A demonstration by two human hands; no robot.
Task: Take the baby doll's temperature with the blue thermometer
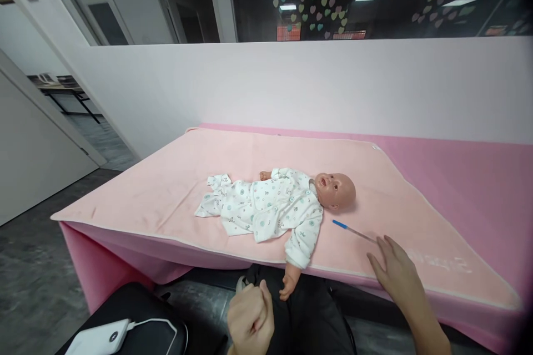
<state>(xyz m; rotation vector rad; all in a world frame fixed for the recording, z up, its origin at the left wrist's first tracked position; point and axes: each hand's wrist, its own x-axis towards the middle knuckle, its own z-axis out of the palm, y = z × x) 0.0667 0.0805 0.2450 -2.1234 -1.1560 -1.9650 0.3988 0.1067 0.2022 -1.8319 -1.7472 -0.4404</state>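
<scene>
A baby doll (283, 205) in a white patterned sleepsuit lies on its back on a light pink blanket (166, 194), head to the right. One doll arm hangs over the table's front edge. A thin stick with a blue tip (350, 229) lies on the blanket just right of the doll's shoulder. My right hand (395, 272) rests flat on the blanket at the front edge, fingertips touching the stick's near end. My left hand (250, 316) is curled into a loose fist below the table edge, close to the doll's hanging hand, holding nothing.
The blanket covers a table draped in darker pink cloth (478, 177) against a white half wall (291, 83). A white power bank with a cable (104, 337) lies on a black surface at the lower left. Grey floor and a doorway lie to the left.
</scene>
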